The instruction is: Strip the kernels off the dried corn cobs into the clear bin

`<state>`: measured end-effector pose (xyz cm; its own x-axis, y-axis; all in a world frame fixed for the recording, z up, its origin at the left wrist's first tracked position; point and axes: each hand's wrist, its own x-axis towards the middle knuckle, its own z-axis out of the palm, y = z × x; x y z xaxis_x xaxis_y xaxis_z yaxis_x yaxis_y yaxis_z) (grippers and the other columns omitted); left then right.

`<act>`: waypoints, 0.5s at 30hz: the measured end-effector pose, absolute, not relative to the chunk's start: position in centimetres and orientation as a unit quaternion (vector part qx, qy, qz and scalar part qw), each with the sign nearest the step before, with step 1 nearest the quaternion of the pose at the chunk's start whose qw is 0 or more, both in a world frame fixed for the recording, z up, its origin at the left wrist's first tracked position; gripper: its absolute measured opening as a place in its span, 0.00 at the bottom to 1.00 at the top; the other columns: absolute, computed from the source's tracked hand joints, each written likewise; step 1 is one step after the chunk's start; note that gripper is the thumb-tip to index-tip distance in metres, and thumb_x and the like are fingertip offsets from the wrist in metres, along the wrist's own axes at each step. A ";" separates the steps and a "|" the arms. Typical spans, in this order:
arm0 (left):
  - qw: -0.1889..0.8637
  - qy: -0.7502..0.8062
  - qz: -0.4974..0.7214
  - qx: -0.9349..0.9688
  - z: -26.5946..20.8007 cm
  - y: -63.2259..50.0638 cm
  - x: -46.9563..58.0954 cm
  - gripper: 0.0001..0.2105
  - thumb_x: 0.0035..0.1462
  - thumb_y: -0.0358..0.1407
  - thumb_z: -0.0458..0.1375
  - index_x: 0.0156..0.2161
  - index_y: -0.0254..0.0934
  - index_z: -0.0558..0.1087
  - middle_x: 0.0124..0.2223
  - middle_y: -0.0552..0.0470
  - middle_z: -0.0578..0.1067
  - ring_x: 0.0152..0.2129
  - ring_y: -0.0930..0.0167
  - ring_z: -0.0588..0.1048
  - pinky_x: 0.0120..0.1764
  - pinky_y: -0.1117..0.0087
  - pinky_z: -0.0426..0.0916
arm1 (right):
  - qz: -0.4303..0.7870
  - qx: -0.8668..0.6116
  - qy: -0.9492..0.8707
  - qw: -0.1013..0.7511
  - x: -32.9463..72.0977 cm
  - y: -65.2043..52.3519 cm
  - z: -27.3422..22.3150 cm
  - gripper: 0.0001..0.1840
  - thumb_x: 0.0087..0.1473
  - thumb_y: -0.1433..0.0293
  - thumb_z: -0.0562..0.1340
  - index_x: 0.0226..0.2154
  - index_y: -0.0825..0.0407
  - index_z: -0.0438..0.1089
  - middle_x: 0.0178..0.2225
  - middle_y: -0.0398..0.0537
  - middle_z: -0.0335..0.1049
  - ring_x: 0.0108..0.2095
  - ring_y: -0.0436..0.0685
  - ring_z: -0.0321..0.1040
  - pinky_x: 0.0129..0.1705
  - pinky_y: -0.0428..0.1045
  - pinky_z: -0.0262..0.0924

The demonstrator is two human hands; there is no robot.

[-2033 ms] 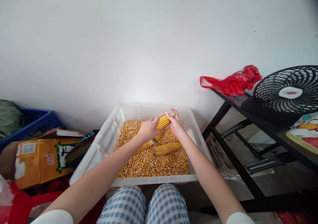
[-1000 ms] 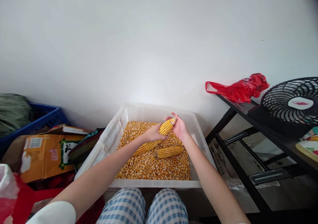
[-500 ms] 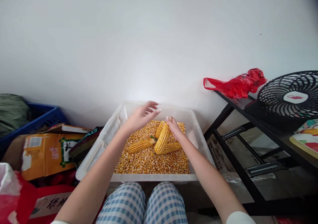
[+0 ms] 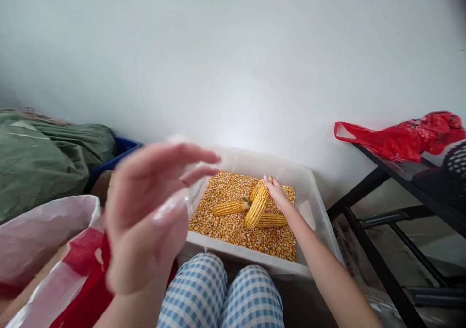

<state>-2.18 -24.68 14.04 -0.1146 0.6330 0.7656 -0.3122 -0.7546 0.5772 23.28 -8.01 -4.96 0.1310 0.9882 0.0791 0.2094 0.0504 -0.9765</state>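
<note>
In the head view, my right hand grips a yellow corn cob by its upper end, tilted over the bin. Below it, another corn cob and a cob with a green tip lie on loose corn kernels. Part of a further cob shows behind the held one. These sit in a translucent plastic bin. My left hand is raised close to the camera, left of the bin, slightly blurred. Its fingers are curved and apart, with nothing between them.
A red and white sack stands at the left, below green cloth and a blue crate. On the right, a black metal-framed table carries a red plastic bag and part of a fan. A white wall rises behind.
My left hand has moved from above the bin to the left and nearer the camera. The view has turned left. My right hand still holds the corn cob.
</note>
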 end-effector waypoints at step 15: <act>0.391 0.279 0.587 0.652 11.2 -32.5 -9.2 0.10 0.57 0.30 0.46 0.38 0.37 0.70 0.38 0.44 0.71 0.36 0.65 0.70 0.39 0.62 0.64 | 0.350 -0.608 -0.597 0.389 22.7 -8.8 -7.1 0.20 0.46 0.51 0.53 0.30 0.50 0.63 0.31 0.47 0.69 0.36 0.58 0.64 0.38 0.49 0.56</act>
<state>-9.21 -32.52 11.20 0.1554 0.8225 0.5472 -0.0963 -0.5386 0.8370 22.70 -8.80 -7.06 0.0408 0.9984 0.0387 0.4539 0.0160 -0.8909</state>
